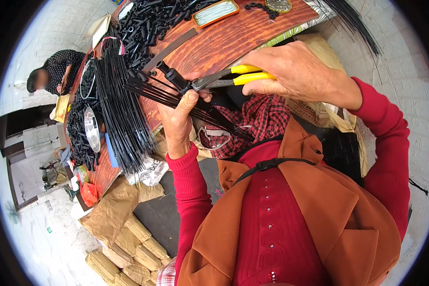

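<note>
My left hand (pixel 177 119) is closed around a black plastic hub (pixel 175 77), with its thumb near the pliers' tip. Thin black rods (pixel 221 123) fan out from the hub, some to the left and others down toward my lap, like umbrella ribs. In my right hand (pixel 302 74) are pliers with yellow handles (pixel 248 75), gripped from the right. Their metal jaws meet the hub beside my left fingertips; whatever lies between the jaws is too small to make out. A red-and-black checked cloth (pixel 264 117) lies under the work.
A reddish wooden table (pixel 252 28) carries a heap of black plastic parts (pixel 145 28), an orange tray of thin metal pins (pixel 216 13), a flat metal strip (pixel 174 47) and a large rod bundle (pixel 124 105). Brown packages (pixel 138 248) lie lower left. Another person (pixel 57 71) is at the far left.
</note>
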{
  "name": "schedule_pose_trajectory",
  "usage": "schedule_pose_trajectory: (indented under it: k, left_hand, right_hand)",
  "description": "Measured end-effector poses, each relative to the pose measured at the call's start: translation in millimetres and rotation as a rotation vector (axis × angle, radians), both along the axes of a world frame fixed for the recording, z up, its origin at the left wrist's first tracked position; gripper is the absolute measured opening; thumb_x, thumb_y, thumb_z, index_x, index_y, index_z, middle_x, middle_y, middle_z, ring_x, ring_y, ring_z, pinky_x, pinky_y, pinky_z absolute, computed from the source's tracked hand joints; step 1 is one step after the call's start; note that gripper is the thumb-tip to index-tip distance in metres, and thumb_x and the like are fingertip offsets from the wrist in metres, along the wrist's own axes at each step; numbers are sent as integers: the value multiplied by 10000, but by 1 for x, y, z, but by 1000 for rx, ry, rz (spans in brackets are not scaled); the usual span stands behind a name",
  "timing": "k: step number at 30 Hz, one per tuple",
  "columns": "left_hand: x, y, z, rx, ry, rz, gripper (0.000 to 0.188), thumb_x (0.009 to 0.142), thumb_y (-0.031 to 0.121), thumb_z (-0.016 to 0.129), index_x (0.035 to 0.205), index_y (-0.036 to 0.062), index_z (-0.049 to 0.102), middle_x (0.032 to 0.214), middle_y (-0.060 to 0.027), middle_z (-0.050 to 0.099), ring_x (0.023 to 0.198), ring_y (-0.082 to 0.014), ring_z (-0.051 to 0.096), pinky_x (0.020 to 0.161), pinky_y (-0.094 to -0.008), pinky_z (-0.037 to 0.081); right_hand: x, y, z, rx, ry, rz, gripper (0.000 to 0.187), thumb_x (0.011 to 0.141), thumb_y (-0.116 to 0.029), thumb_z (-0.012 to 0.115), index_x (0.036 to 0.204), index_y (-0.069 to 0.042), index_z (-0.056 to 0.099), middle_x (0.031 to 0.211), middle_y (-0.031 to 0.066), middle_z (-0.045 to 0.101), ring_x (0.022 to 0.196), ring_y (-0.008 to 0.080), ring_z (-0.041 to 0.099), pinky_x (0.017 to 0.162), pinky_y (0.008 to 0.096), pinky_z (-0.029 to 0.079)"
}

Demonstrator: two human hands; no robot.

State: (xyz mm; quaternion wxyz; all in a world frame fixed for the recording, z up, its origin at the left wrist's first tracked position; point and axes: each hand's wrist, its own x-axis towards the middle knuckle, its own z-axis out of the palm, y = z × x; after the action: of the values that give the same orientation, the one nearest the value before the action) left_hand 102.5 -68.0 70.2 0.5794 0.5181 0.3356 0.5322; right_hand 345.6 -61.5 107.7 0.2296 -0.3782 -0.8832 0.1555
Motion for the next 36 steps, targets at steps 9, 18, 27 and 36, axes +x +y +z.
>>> schedule_pose_trajectory:
  k: [9,18,27,36]
  left_hand:
    - [-7,-2,-7,-22,-6,-96,499,741,251,691,1053,-98,515,728,-136,600,647,-214,590,664,-316,485]
    - [-11,8,-8,-11,26,-89,593,752,192,690,1185,-106,417,780,-103,563,700,-212,567,703,-339,471]
    - [-7,8,-9,45,88,-77,460,781,167,655,1122,-79,469,787,-103,571,726,-190,574,733,-327,481]
    - [4,12,-16,135,199,105,395,791,138,649,1112,-30,491,923,-84,591,805,-164,578,770,-284,460]
  right_hand:
    - [-1,-4,-2,-1310,345,105,627,874,-569,352,749,7,565,479,-12,394,355,49,345,332,191,284]
    - [0,6,-10,-1068,218,124,276,891,-246,481,892,18,561,580,19,528,408,60,459,400,194,380]
    - [-10,10,-15,-786,325,139,173,856,-162,510,918,-2,534,679,13,552,490,62,486,463,204,401]
    - [-52,29,-51,-148,554,2,340,709,-265,674,920,-23,562,715,158,578,659,307,586,603,365,449]
